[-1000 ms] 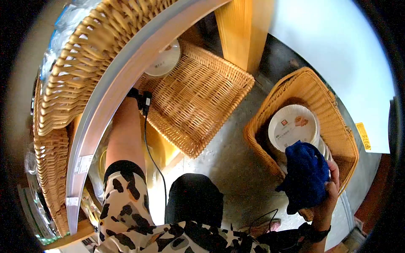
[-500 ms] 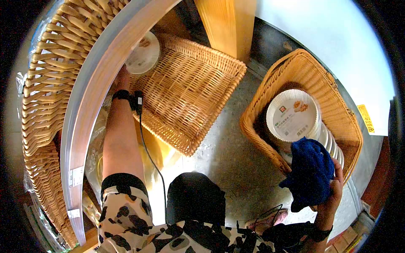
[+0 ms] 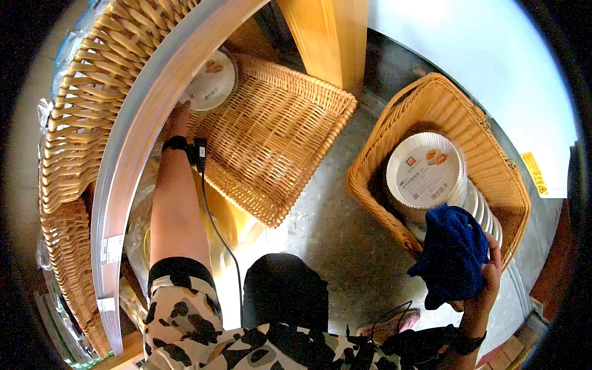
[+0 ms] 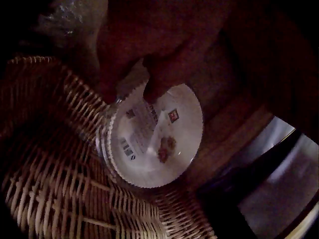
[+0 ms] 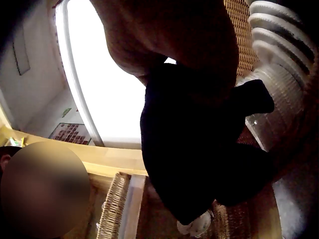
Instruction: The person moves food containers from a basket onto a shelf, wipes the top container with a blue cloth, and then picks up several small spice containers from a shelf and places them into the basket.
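Note:
In the head view my left hand [image 3: 179, 118] reaches under the shelf edge to a white fluted paper-plate pack [image 3: 213, 83] in the corner of a flat wicker basket [image 3: 277, 132]. The left wrist view shows the left hand [image 4: 159, 45] pinching the rim of that pack [image 4: 154, 139] between thumb and fingers. My right hand [image 3: 490, 271] grips a bunched dark blue cloth [image 3: 453, 256], beside a deeper wicker basket [image 3: 370, 191] holding a stack of similar packs [image 3: 428, 172]. From the right wrist view, the cloth [image 5: 194, 144] hangs below the right hand [image 5: 174, 35].
A curved shelf edge [image 3: 139, 117] with large woven baskets [image 3: 80, 123] stands at the left. A wooden post [image 3: 327, 37] rises behind the flat basket. A white panel [image 3: 481, 68] is at the right, and a cable [image 3: 216, 228] hangs from the left wrist.
Over the last second the left hand has come into view beside the plate pack as the head view shifted. The right hand still holds the cloth near the deep basket.

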`<state>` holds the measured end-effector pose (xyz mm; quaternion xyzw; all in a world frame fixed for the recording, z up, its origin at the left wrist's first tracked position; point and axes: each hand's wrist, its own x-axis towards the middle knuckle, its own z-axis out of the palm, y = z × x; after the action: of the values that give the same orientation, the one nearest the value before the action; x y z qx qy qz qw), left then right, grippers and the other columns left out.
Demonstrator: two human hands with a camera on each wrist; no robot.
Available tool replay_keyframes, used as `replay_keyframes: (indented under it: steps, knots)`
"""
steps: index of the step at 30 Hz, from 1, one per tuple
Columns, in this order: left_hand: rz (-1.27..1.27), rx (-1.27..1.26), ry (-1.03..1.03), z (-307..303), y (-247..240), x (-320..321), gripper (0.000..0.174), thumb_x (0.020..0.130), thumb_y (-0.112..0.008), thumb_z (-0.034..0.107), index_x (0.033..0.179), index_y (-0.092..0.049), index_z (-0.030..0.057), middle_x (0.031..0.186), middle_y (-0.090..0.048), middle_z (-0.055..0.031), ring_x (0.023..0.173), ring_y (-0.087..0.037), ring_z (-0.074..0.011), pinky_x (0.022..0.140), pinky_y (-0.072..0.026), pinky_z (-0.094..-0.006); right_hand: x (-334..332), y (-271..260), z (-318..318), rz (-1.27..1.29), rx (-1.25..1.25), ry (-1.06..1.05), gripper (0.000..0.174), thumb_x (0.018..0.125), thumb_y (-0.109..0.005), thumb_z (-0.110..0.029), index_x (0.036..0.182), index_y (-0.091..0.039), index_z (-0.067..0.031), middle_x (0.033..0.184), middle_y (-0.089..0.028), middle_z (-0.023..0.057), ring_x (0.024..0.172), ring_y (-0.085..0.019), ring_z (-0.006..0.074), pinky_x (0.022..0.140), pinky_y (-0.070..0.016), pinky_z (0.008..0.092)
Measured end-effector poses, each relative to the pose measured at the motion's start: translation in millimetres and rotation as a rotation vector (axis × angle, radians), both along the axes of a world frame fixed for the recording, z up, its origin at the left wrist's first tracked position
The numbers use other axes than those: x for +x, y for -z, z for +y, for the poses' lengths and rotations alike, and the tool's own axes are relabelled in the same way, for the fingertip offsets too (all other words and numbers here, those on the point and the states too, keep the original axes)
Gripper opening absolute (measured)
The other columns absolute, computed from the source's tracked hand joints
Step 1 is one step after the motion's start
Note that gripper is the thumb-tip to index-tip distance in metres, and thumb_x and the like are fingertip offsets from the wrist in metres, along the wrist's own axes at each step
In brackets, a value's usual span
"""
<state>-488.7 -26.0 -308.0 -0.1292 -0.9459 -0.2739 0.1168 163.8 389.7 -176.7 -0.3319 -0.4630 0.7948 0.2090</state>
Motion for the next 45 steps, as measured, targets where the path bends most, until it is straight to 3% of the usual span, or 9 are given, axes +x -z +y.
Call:
replay_keyframes:
  steps: [6, 9, 12, 15, 22, 24, 26, 38, 45]
  knots:
    - [-0.048, 0.024, -0.073, -5.3, 1.6, 10.2, 0.066, 0.079, -0.065, 0.03, 0.131, -0.037, 0.0002, 0.127, -0.044, -0.0214, 0.116, -0.043, -0.0289, 0.095, -0.0368, -0.0414, -6.7, -2.1, 1.0, -0.062, 0.018, 0.15, 0.063, 0.067, -0.05, -0.016, 0.126, -0.039, 0.0033, 0.116, -0.054, 0.0218, 0.099, -0.06, 0.0298, 0.084, -0.0517, 0.0393]
    - [-0.001, -0.483, -0.052, -26.6, 9.2, -23.1, 0.063, 0.079, -0.066, 0.029, 0.129, -0.04, 0.0021, 0.124, -0.047, -0.0198, 0.114, -0.044, -0.0283, 0.091, -0.0396, -0.0415, -7.5, -7.5, 2.9, -0.062, 0.069, 0.154, 0.064, 0.068, -0.053, -0.02, 0.126, -0.04, 0.0031, 0.116, -0.054, 0.0211, 0.1, -0.059, 0.0291, 0.086, -0.0503, 0.0383]
    - [-0.207, 0.627, -0.066, 39.5, -19.6, 61.1, 0.049, 0.083, -0.061, 0.022, 0.125, -0.043, 0.0041, 0.114, -0.052, -0.0165, 0.105, -0.051, -0.024, 0.083, -0.0443, -0.036, 15.2, -2.9, 20.9, -0.018, 0.044, 0.061, 0.061, 0.068, -0.047, -0.014, 0.126, -0.04, 0.003, 0.125, -0.048, 0.0179, 0.114, -0.049, 0.0288, 0.099, -0.0404, 0.0387]
    - [-0.387, 0.845, 0.178, 122.8, -83.0, 152.3, 0.037, 0.087, -0.056, 0.014, 0.122, -0.047, 0.0061, 0.104, -0.058, -0.0132, 0.096, -0.057, -0.0197, 0.074, -0.049, -0.0305, 20.2, -0.7, 30.0, 0.035, 0.013, 0.142, 0.059, 0.067, -0.047, -0.012, 0.124, -0.041, 0.003, 0.122, -0.05, 0.0177, 0.112, -0.05, 0.0292, 0.099, -0.0405, 0.0401]
    - [-1.092, 0.429, 0.877, 280.4, -172.8, 350.0, 0.038, 0.089, -0.056, 0.018, 0.124, -0.049, 0.0067, 0.105, -0.06, -0.0086, 0.094, -0.06, -0.0183, 0.082, -0.0482, -0.0296, 8.9, -6.2, 27.2, 0.15, -0.074, 0.2, 0.056, 0.067, -0.045, -0.01, 0.12, -0.044, 0.0046, 0.12, -0.051, 0.0173, 0.111, -0.051, 0.0281, 0.1, -0.0385, 0.0388]
    - [-0.794, -0.032, 1.27, 308.7, -150.8, 383.2, 0.045, 0.086, -0.061, 0.024, 0.124, -0.048, 0.0033, 0.108, -0.06, -0.0133, 0.097, -0.059, -0.0237, 0.086, -0.0477, -0.0339, 12.1, -5.9, 30.5, 0.169, -0.036, 0.217, 0.055, 0.067, -0.044, -0.01, 0.12, -0.044, 0.0043, 0.12, -0.051, 0.0168, 0.112, -0.05, 0.0273, 0.1, -0.0383, 0.0374]
    - [-0.782, -0.24, 1.345, 332.0, -116.7, 403.0, 0.057, 0.082, -0.065, 0.033, 0.124, -0.047, 0.0004, 0.112, -0.059, -0.0177, 0.102, -0.058, -0.0288, 0.09, -0.0453, -0.0367, 19.5, -8.9, 41.6, 0.128, 0.083, 0.268, 0.055, 0.067, -0.044, -0.009, 0.121, -0.045, 0.0033, 0.12, -0.051, 0.016, 0.112, -0.05, 0.0265, 0.1, -0.0384, 0.0366]
    - [-0.549, -0.471, 1.364, 369.8, -20.9, 439.9, 0.047, 0.079, -0.065, 0.033, 0.106, -0.056, -0.0036, 0.101, -0.06, -0.0257, 0.096, -0.059, -0.0365, 0.082, -0.0466, -0.0406, 51.1, -19.7, 69.5, 0.181, 0.046, 0.435, 0.052, 0.073, -0.04, -0.007, 0.124, -0.044, 0.0013, 0.12, -0.052, 0.0131, 0.11, -0.051, 0.0233, 0.099, -0.0384, 0.0342]
    - [-0.421, -0.229, 1.207, 366.4, -84.9, 426.2, 0.035, 0.079, -0.061, 0.02, 0.105, -0.056, -0.0009, 0.094, -0.063, -0.0182, 0.089, -0.062, -0.0294, 0.078, -0.0477, -0.0384, 42.7, -15.4, 72.4, 0.208, 0.025, 0.36, 0.056, 0.07, -0.038, -0.003, 0.125, -0.044, 0.0028, 0.123, -0.049, 0.0147, 0.11, -0.05, 0.0244, 0.099, -0.0386, 0.0334]
